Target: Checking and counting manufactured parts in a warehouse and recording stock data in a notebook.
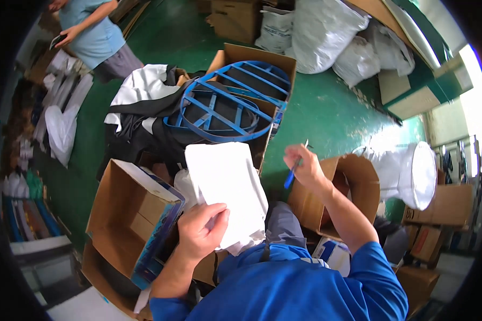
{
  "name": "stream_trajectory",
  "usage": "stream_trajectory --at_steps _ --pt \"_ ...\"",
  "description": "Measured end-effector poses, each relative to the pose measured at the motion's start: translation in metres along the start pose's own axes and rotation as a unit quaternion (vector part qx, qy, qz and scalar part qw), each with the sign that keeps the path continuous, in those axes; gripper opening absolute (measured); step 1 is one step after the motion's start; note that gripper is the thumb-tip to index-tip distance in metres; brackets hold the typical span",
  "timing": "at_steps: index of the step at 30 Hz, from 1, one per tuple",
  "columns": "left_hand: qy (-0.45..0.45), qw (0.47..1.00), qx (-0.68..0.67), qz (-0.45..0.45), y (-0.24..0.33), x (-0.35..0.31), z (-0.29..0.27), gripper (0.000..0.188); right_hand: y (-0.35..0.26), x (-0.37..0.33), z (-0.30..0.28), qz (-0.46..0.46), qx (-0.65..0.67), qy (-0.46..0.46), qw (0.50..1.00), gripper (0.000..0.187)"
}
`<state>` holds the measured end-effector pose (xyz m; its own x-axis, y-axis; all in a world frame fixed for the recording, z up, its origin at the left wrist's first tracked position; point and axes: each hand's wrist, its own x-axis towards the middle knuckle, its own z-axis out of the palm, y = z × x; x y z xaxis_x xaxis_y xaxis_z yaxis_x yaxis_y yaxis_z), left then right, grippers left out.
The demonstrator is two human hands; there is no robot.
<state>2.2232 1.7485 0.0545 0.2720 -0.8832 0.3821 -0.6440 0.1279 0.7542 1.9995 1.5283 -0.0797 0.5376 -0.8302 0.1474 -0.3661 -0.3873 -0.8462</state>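
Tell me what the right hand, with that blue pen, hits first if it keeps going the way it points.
Probably nothing close: the right hand with its blue pen points up and away over bare green floor. White sacks lie farther along, though depth is unclear.

From my remote view this looks like a warehouse or packing room. The green painted floor is crowded with open cardboard boxes, and more of them are stacked along the right edge. Big white sacks are heaped at the far end, bundles of white packets lie along the left edge, and another worker stands there.
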Motion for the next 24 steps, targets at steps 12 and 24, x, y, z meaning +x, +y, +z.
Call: stream_trajectory --at_steps 12,24 --pt "0.247 0.890 0.156 -0.352 0.027 0.022 0.029 0.013 0.176 0.286 0.096 0.096 -0.134 -0.087 0.982 0.042" --pt "0.313 0.833 0.192 -0.414 0.046 0.027 0.053 0.014 0.148 0.304 0.080 0.218 -0.081 -0.095 0.968 0.049"
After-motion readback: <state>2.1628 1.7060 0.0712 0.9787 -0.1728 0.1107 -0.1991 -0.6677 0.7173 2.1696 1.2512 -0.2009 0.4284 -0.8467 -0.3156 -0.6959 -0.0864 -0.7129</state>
